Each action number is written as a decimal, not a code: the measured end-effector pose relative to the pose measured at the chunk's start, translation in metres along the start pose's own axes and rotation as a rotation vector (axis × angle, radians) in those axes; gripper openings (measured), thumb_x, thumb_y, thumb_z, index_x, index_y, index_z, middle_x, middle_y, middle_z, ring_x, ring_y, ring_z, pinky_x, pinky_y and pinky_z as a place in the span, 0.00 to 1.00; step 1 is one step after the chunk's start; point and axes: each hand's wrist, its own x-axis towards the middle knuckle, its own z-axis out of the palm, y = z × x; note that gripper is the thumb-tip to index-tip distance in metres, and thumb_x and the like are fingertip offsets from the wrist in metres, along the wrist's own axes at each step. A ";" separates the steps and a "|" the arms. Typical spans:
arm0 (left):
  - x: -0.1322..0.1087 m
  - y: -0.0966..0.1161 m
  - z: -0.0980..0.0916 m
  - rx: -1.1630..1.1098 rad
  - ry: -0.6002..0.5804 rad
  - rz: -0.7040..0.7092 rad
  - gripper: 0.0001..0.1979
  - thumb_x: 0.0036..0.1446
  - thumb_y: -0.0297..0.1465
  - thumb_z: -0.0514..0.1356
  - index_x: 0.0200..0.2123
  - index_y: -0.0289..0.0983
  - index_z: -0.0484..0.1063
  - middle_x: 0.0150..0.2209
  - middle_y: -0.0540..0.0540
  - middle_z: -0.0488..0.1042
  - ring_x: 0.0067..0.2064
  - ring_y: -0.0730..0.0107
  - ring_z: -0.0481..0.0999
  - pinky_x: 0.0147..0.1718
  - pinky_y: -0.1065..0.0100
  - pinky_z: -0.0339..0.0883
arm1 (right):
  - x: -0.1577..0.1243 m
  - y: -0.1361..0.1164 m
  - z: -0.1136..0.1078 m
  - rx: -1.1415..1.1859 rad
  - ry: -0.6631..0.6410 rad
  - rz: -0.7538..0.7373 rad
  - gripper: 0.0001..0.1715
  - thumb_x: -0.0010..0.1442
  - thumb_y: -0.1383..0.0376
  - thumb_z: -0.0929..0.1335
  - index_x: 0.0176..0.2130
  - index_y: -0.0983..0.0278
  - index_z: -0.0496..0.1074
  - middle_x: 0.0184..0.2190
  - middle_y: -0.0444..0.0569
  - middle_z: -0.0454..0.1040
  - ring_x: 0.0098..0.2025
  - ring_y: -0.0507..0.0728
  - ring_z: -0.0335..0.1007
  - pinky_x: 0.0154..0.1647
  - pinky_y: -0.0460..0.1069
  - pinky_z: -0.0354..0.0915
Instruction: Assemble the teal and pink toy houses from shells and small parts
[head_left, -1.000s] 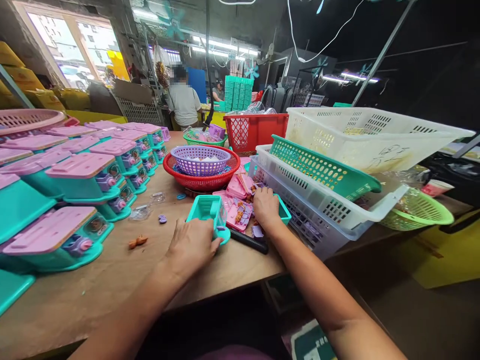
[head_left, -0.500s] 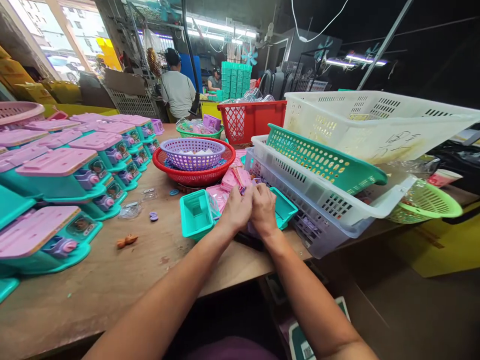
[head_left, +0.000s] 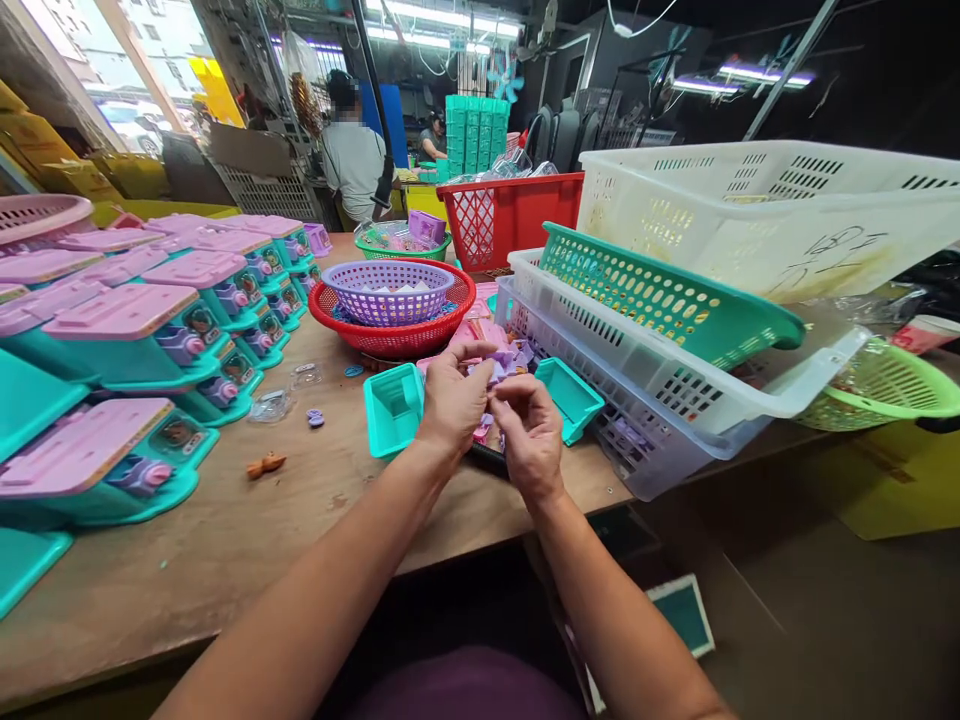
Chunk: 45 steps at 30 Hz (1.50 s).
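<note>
Over the parts pile at the middle of the table, my left hand (head_left: 452,400) pinches a small purple plastic part (head_left: 484,370) between thumb and fingers. My right hand (head_left: 534,437) is close beside it, its fingers curled and thumb and fingertip together; whatever they hold is too small to make out. Under and behind the hands lie loose purple parts (head_left: 517,355) and pink lids (head_left: 480,328). A teal plastic box (head_left: 393,410) stands left of my left hand, and another teal box (head_left: 571,400) lies tilted right of my right hand.
Assembled teal boxes with pink lids (head_left: 124,315) are stacked along the left. A purple basket (head_left: 394,303) sits in a red basket (head_left: 390,342). White crates (head_left: 660,370) stand at right. An orange-brown figure (head_left: 265,465) and a purple piece (head_left: 315,418) lie on the table (head_left: 315,550).
My hands, pressed together over the pink parts before, have moved slightly apart. A purple part now shows in my left fingers, and the view has shifted slightly.
</note>
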 end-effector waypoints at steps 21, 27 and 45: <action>-0.048 0.017 -0.121 1.502 -0.322 0.706 0.24 0.60 0.33 0.61 0.58 0.33 0.62 0.57 0.35 0.66 0.55 0.49 0.70 0.52 0.51 0.69 | -0.010 0.010 -0.034 -0.579 -0.313 0.097 0.36 0.56 0.72 0.69 0.63 0.64 0.62 0.55 0.58 0.66 0.50 0.59 0.69 0.49 0.56 0.72; -0.027 0.025 -0.079 1.243 -0.576 0.782 0.29 0.57 0.26 0.58 0.62 0.35 0.57 0.63 0.34 0.59 0.65 0.50 0.60 0.62 0.51 0.61 | 0.001 0.003 -0.025 0.077 -0.299 0.397 0.23 0.59 0.58 0.72 0.53 0.60 0.72 0.51 0.52 0.75 0.47 0.57 0.74 0.46 0.51 0.73; -0.003 0.009 -0.046 1.557 -0.483 0.592 0.32 0.57 0.20 0.54 0.64 0.28 0.51 0.54 0.31 0.67 0.56 0.49 0.71 0.51 0.51 0.71 | 0.015 0.006 -0.027 -0.622 -0.219 -0.169 0.21 0.65 0.61 0.67 0.56 0.61 0.69 0.56 0.56 0.71 0.59 0.62 0.65 0.61 0.61 0.61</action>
